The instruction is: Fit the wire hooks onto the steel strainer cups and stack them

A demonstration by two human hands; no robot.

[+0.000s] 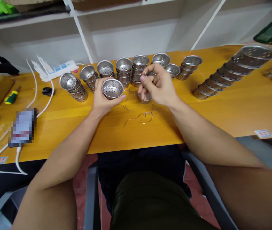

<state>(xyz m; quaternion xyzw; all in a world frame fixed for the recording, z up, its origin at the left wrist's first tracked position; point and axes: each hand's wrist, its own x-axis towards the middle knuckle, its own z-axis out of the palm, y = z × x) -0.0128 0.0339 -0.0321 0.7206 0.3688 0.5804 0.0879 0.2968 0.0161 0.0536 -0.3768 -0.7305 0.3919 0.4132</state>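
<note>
My left hand (101, 98) is wrapped round a small perforated metal strainer cup (113, 89), its open top tilted toward me. To the right, my right hand (158, 83) is raised with thumb and forefinger pinched on a thin wire (145, 73), of which only a short glint shows. Below that hand another metal cup (144, 98) is partly hidden by the fingers. Several loose curved wire pieces (139, 120) lie on the table in front of both hands.
Stacks of perforated cups (123, 72) line the back of the orange table (136, 139). A tall stack (224, 75) leans at right. On the left are a phone (23, 127) with white cables, a power strip (59, 69), a black cap (47, 91) and a screwdriver (12, 96).
</note>
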